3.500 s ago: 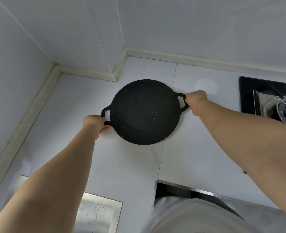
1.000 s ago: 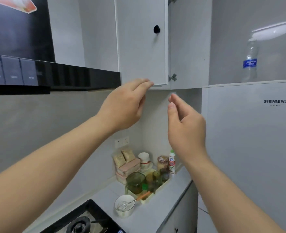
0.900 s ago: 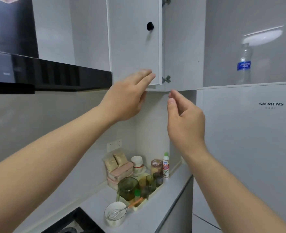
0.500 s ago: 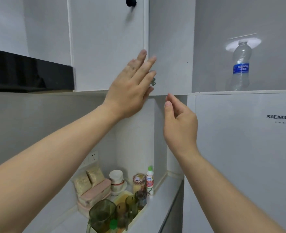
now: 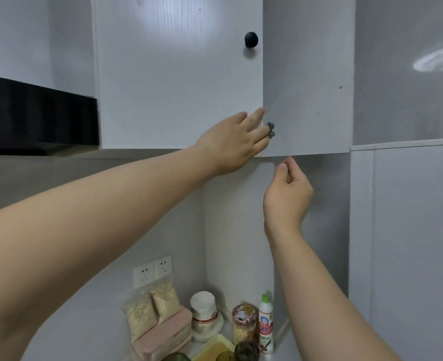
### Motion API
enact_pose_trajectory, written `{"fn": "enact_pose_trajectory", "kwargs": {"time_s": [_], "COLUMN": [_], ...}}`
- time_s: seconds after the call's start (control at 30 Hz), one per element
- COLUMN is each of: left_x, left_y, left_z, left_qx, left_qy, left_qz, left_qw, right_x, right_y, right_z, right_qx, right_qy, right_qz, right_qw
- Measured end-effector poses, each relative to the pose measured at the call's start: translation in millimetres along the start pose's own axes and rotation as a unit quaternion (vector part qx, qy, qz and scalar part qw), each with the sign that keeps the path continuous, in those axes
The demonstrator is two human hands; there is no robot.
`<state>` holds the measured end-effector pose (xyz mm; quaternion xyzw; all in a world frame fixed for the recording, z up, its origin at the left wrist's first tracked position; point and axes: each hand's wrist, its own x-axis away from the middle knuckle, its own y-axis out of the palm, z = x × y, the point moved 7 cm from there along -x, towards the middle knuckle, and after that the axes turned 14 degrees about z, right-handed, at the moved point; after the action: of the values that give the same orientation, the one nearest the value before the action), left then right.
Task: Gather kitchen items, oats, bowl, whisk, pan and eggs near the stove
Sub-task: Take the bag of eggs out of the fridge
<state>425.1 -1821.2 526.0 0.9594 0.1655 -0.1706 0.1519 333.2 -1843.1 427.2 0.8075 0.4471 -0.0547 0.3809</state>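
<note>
Two clear bags of oats (image 5: 150, 306) lean against the wall under the sockets, at the bottom of the view. Above them hangs a white wall cabinet whose left door (image 5: 178, 82) has a black knob (image 5: 251, 39). My left hand (image 5: 236, 142) lies flat, fingers spread, on that door's lower right corner, next to a metal hinge (image 5: 271, 130). My right hand (image 5: 288, 194) is just below the right-hand cabinet panel (image 5: 306, 100), fingers loosely curled, a fingertip at its bottom edge. Both hands hold nothing. Bowl, whisk, pan and eggs are out of view.
A black range hood (image 5: 38, 118) juts out at the left. A white fridge (image 5: 405, 230) fills the right. On the counter corner stand a pink box (image 5: 168, 332), a white lidded cup (image 5: 203, 308), a patterned jar (image 5: 245, 324) and a green-capped bottle (image 5: 266, 321).
The view has tilted up from the counter to the wall cabinet. The knobbed door has swung flat, with my left hand pressed on it. My right hand stays under the cabinet's bottom edge.
</note>
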Motion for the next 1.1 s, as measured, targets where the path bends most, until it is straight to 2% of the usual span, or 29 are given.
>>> {"fn": "enact_pose_trajectory", "kwargs": {"time_s": [0.1, 0.17, 0.3, 0.67, 0.93, 1.03, 1.1], "left_x": [19, 30, 38, 67, 73, 68, 46], "left_y": [56, 80, 109, 157, 164, 165, 163], "left_z": [1, -2, -1, -1, -1, 3, 14], "left_qx": [0.003, -0.009, -0.025, -0.035, -0.038, -0.021, 0.037], "left_qy": [0.037, 0.032, 0.028, -0.005, -0.008, -0.039, -0.046], "left_qz": [-0.123, -0.152, -0.147, -0.277, -0.268, -0.271, -0.209], "left_qw": [0.992, 0.988, 0.988, 0.960, 0.962, 0.962, 0.976], "right_x": [-22, -35, -53, -63, -105, -134, -159], "right_y": [21, 38, 78, 152, 163, 158, 146], "right_z": [25, 40, 72, 120, 153, 164, 174], "right_qx": [-0.002, 0.000, -0.006, -0.027, -0.063, -0.112, -0.138], "right_qy": [0.009, 0.010, 0.015, 0.029, 0.086, 0.142, 0.204], "right_qz": [0.010, -0.001, -0.020, -0.054, -0.013, 0.041, 0.100], "right_qw": [1.000, 1.000, 1.000, 0.998, 0.994, 0.983, 0.964]}}
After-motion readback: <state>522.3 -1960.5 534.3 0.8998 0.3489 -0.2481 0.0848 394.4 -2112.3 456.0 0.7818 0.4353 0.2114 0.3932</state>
